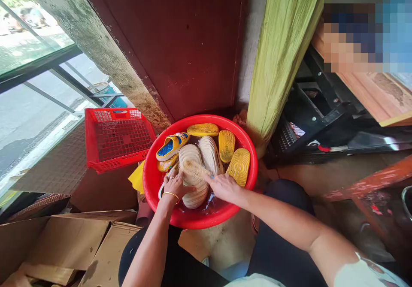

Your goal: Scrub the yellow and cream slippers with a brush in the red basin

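Brush (195, 170) on pale shoe (193, 194), red basin (206, 119), frame center.
L hand (174, 186) curled round shoe, R hand (223, 188) gripping brush; yellow-soled shoes (227, 145) alongside.

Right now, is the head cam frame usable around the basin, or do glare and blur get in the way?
Head view: the red basin, left hand and right hand look sharp, with no obvious motion blur; the window at left is washed out by glare; a pixelated patch hides the top-right corner; wide-angle stretch exaggerates the right forearm.
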A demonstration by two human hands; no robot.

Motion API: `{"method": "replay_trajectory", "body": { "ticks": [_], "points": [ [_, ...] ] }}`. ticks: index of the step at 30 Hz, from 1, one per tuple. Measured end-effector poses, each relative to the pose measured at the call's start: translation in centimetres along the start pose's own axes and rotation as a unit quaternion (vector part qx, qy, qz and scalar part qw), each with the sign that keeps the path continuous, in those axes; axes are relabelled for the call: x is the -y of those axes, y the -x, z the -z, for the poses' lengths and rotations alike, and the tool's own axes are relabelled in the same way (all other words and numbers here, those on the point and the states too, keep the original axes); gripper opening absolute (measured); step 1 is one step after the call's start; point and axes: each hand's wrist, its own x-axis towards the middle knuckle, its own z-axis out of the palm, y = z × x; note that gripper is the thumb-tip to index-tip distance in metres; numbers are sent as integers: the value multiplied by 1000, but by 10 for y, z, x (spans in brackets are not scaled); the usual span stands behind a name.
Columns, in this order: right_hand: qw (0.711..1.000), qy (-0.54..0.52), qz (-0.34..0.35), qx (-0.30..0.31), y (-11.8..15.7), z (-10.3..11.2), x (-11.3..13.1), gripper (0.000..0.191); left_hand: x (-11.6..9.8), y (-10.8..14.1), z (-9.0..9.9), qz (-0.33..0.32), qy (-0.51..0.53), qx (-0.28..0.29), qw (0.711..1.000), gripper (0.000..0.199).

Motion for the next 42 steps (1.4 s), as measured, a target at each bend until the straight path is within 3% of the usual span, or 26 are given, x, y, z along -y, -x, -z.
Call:
{"method": "replay_trajectory", "body": {
  "ticks": [4,7,13,17,22,26,30,35,39,42],
  "points": [
    [998,-22,-54,-13,-36,10,-18,60,-8,-1,0,-10,13,-18,1000,88],
    [996,-53,-64,-19,-49,13,-16,61,-13,2,1,-14,14,-23,1000,89],
    [999,-22,32,1,-11,2,3,59,-3,6,4,-10,8,-24,1000,76],
    [999,-14,47,2,13,12,-11,57,4,1,9,-2,1,-27,1000,55],
    [999,-30,-8,-22,14,35,-44,53,4,-1,18,7,-2,-130,992,42],
    [1000,-28,8,2,18,38,-55,47,1,-11,33,4,20,-227,974,42],
    [999,-35,18,2,22,39,-66,48,-7,-55,58,-22,16,-255,967,37],
    [995,-92,24,21,24,46,-92,45,-24,-142,85,-68,-42,-237,968,42],
    [992,-126,4,20,25,41,-106,47,-37,-201,88,-123,-105,-196,967,53],
    [990,-140,2,23,22,34,-110,48,-43,-229,80,-166,-127,-178,962,57]
  ]
}}
